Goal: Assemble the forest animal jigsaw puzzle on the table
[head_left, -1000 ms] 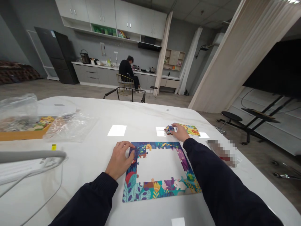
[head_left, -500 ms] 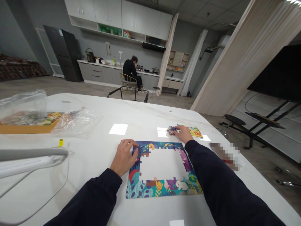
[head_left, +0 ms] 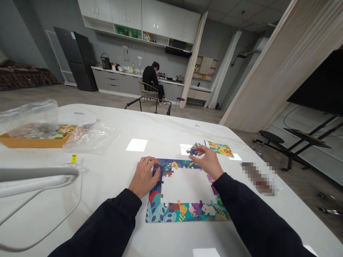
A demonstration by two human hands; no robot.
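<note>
And here is the right hand [head_left: 207, 162], above the far edge of the puzzle board [head_left: 187, 214], with its grip clamped: thumb and fingertips together on a dark blue jigsaw piece [head_left: 192, 151]! That piece sits just beyond the board's far edge, and right behind it, partly hidden by the fingers, lie more loose pieces [head_left: 198, 144].

Over to the left hand [head_left: 144, 175], planted on the board's far left corner, its grip apart, thumb well clear of the curled fingers, only touching the board. The board lies flat on the white tabletop [head_left: 112, 178], its colourful border framing a wide pale middle, with interlocking tabs jutting inward along several sides.

Just past the right hand, a bright picture card [head_left: 221, 149] lies flat. Nearer the right edge there's a blurred-out item [head_left: 258, 178], impossible to name from here.

Out on the far left, an orange tray [head_left: 34, 143] full of colourful pieces, partly covered by clear plastic, with a crumpled clear bag [head_left: 91, 137] right beside it. A yellow tag [head_left: 74, 158] stands near a pale, curving arm [head_left: 37, 172], a thin cord [head_left: 77, 200] looping below. In the background, a person [head_left: 150, 76] in black sits bent forward on a wire-backed chair [head_left: 147, 93].
</note>
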